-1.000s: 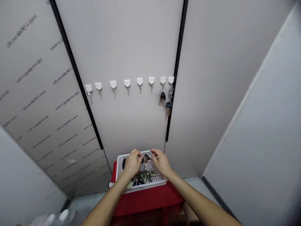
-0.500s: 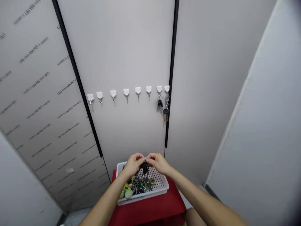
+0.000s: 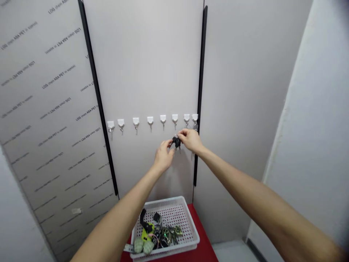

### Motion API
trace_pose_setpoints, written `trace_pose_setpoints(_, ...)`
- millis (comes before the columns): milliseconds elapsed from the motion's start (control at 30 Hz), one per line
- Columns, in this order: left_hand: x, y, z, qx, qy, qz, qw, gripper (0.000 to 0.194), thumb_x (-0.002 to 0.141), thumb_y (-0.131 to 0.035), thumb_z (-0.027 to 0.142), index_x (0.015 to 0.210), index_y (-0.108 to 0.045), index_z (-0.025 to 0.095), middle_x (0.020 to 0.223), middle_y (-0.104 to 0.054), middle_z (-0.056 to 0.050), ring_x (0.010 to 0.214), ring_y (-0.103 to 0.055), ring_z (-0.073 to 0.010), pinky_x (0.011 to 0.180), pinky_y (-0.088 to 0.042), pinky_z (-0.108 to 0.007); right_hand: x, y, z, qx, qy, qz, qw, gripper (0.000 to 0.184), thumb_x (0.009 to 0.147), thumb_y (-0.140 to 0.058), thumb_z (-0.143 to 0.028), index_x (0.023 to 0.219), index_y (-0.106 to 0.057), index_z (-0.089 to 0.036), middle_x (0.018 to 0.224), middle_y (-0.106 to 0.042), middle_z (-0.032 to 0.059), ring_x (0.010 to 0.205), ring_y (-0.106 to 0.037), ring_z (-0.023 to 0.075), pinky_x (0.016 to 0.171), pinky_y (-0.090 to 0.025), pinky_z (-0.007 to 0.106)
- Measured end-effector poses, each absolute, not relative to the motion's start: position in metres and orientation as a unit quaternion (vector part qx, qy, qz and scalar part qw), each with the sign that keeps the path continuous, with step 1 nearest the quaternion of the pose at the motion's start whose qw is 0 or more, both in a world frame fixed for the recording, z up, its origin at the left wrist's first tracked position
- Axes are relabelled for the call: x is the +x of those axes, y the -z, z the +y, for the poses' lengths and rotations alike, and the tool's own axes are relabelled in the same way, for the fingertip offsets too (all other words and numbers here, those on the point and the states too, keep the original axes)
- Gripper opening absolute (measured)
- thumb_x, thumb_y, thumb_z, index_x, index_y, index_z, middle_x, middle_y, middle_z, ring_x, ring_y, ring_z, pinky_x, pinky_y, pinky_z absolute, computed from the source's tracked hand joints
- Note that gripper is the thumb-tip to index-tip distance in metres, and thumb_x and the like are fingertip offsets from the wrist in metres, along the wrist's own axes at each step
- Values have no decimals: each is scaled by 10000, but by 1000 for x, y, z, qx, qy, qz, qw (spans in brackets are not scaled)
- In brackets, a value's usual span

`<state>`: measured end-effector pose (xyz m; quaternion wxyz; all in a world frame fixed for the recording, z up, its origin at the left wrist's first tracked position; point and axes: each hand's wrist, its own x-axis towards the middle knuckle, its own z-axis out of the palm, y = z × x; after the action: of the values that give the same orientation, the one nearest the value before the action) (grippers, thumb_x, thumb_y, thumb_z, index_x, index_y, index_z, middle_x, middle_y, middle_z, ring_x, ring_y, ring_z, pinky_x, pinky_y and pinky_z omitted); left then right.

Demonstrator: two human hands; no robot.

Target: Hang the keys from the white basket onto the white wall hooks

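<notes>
A bunch of keys (image 3: pixel 177 142) with black heads hangs in front of the wall panel, just below the third hook from the right (image 3: pixel 175 118). My right hand (image 3: pixel 191 141) pinches it at the top, by its ring. My left hand (image 3: pixel 163 157) is at the bunch's left side, its thumb and fingers curled about a black key there. The keys hanging from the two rightmost hooks are mostly hidden behind my right hand. Below, a white plastic basket (image 3: pixel 192 222) holds several more keys and key rings (image 3: pixel 166 234), some with charms.
Several white hooks run in a row across the panel, the leftmost hook (image 3: pixel 110 125) close to a black vertical strip (image 3: pixel 99 94). Another black strip (image 3: pixel 201 72) borders the panel on the right. The basket rests on a red stool (image 3: pixel 203 242). A white wall (image 3: pixel 308 145) stands at the right.
Both hands have risen from above the basket to the hook row, carrying the bunch of keys up with them. My left hand has shifted from the ring to the bunch's side. The view has tilted.
</notes>
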<state>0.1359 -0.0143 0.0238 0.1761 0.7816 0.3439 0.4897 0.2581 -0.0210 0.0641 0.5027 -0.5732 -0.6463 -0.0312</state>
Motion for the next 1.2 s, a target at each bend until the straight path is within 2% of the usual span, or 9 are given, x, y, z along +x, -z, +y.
trace_pose_setpoints(133,148,-51,-2,789,-472,371,130,354,644,-406,112,996,-424,148,976,-482,-56,870,-453,-129,761,-356,-254,262,-94,-4,-607,72,-629,480,165,629,-423,-209,586,-557,-123,462,-504,-17,434,-432,55,487,-352,174)
trace_pose_setpoints(300,157,-64,10,790,-443,405,122,354,649,-416,129,1003,-421,151,1004,-478,-68,888,-449,-148,774,-336,-279,264,-105,15,-650,125,-609,438,150,622,-438,-180,573,-568,-124,496,-539,14,506,-493,88,545,-375,199)
trace_pose_setpoints(433,155,-60,11,790,-434,413,133,349,644,-419,123,992,-430,149,1005,-484,-69,875,-457,-146,774,-338,-282,264,-103,21,-655,128,-621,411,148,625,-435,-147,607,-580,-123,580,-577,39,603,-528,113,619,-382,221)
trace_pose_setpoints(567,135,-32,-1,783,-432,412,173,372,644,-408,117,1015,-417,139,1028,-476,-70,884,-456,-135,766,-355,-260,263,-91,7,-622,136,-625,452,203,639,-406,-121,740,-581,-112,712,-588,57,720,-522,127,713,-359,256)
trace_pose_setpoints(700,93,26,-21,769,-401,438,238,349,649,-406,132,996,-439,123,996,-498,-72,867,-468,-124,731,-382,-232,252,-38,-21,-584,115,-649,475,234,644,-396,-150,797,-570,-119,763,-580,46,695,-515,117,682,-373,254)
trace_pose_setpoints(833,41,90,-42,746,-338,502,277,309,649,-404,161,946,-478,123,962,-523,-71,864,-475,-129,746,-376,-240,222,62,-56,-573,-57,-733,362,213,634,-407,-160,748,-586,-141,720,-596,38,657,-520,115,643,-386,232)
trace_pose_setpoints(967,-2,126,-63,740,-279,558,252,294,636,-411,209,907,-503,144,951,-532,-56,888,-464,-144,774,-350,-251,188,137,-85,-547,-190,-766,280,206,622,-409,-152,712,-595,-147,707,-600,38,645,-519,116,620,-379,214)
trace_pose_setpoints(1100,-25,141,-78,744,-243,565,261,309,643,-390,261,908,-497,145,949,-532,-52,879,-464,-140,760,-344,-239,166,153,-96,-523,-224,-777,269,188,625,-438,-211,727,-587,-159,690,-583,26,624,-501,107,585,-363,200)
trace_pose_setpoints(1200,-32,149,-88,755,-196,551,296,331,629,-408,284,912,-491,135,891,-552,-52,814,-487,-135,715,-355,-225,157,150,-101,-474,-219,-813,256,229,600,-486,-292,773,-578,-174,748,-568,26,707,-487,120,636,-347,206)
